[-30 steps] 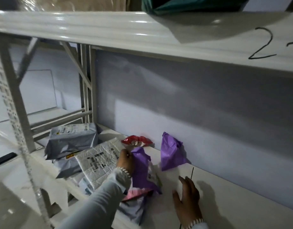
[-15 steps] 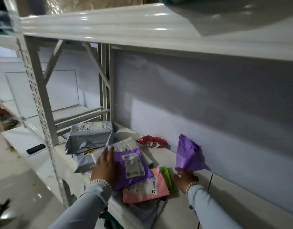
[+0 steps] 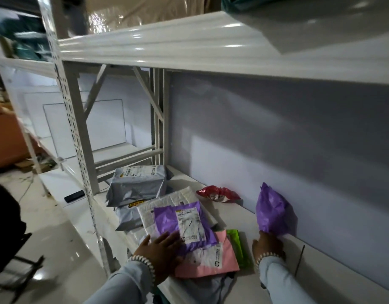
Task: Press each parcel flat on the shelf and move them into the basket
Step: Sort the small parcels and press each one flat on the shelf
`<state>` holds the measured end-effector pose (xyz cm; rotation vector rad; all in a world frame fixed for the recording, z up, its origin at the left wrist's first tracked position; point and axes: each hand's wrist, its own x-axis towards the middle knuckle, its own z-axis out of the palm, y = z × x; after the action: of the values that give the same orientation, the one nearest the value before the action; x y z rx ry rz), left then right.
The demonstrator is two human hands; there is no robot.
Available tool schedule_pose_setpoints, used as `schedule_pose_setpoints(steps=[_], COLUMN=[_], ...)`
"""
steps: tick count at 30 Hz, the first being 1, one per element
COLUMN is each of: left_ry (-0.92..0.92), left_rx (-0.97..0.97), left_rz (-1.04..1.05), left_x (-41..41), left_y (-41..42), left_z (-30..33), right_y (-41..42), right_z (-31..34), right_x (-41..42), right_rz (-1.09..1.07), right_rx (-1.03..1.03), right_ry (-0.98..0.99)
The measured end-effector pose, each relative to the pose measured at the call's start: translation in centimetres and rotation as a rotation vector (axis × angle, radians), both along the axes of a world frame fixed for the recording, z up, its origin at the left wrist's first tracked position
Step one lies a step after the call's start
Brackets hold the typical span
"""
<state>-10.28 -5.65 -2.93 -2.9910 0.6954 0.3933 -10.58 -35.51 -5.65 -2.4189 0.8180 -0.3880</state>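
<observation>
A flat purple parcel with a white label lies on top of a pile on the white shelf. My left hand presses flat on its near edge with straight fingers. Under it lie a white parcel, a pink parcel and a green packet. Further right, a crumpled purple parcel stands against the back wall, and my right hand grips its bottom end. No basket is in view.
Two grey parcels are stacked at the shelf's left end. A red crumpled packet lies by the back wall. A perforated upright post stands at the left. A black phone lies on the neighbouring shelf. The upper shelf hangs close overhead.
My left hand laid the purple labelled parcel flat on the pile and slid to its near edge. My right hand moved from the bare shelf to the crumpled purple parcel's base.
</observation>
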Motion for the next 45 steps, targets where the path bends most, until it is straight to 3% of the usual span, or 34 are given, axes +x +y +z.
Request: schedule_pose_setpoints(steps=[3,7,12,15,18,21,26,29,31,35,38,40,42,45], left_ry=[0.002,-0.084,-0.224,-0.137,0.051,0.422,0.675,0.680,0.667,0.593,0.841,0.959,0.978,1.038], left_rx=[-0.035,-0.114,-0.377,-0.706,-0.951,-1.211,-1.374,-1.442,-1.412,-1.315,-1.450,-1.529,-1.566,-1.508], left_rz=[0.051,0.085,0.100,0.129,0.100,0.148,0.309,0.308,0.308,0.338,0.333,0.350,0.329,0.238], left_x=[0.0,-0.5,-1.2,-1.7,-2.8,-4.7,-7.2,-8.5,-8.4,-8.6,-9.2,-10.1,-12.0,-14.9], left_y=[-0.5,-1.6,-4.9,-7.8,-10.5,-13.2,-17.9,-20.1,-20.7,-20.1,-20.0,-21.2,-22.4,-22.9], left_z=[0.6,1.1,2.2,2.4,3.3,4.0,2.2,0.9,-0.6,0.4,0.8,0.0,-0.2,0.9], right_y=[-1.2,-2.0,-1.7,-1.5,-1.1,-1.2,-1.5,-0.5,0.0,-3.0,-4.8,-3.7,-1.8,-0.4], right_z=[1.3,3.4,5.9,6.4,6.6,6.4,4.2,3.1,3.0,2.8,2.6,2.9,3.4,3.5], right_x=[-1.3,-3.2,-6.7,-9.3,-11.4,-13.6,-16.7,-19.2,-20.8,-23.4,-24.7,-24.6,-23.6,-22.7], right_rz=[-0.119,-0.149,-0.017,-0.029,-0.060,-0.047,-0.001,-0.083,-0.171,-0.407,-0.621,-0.617,-0.513,-0.434], right_rx=[-0.073,0.034,0.528,0.907,1.220,1.265,1.347,1.276,1.298,1.259,1.358,1.471,1.605,1.491], right_ry=[-0.182,-0.360,-0.587,-0.798,-0.846,-0.817,-0.674,-0.461,-0.436,-0.635,-0.851,-0.865,-0.749,-0.665])
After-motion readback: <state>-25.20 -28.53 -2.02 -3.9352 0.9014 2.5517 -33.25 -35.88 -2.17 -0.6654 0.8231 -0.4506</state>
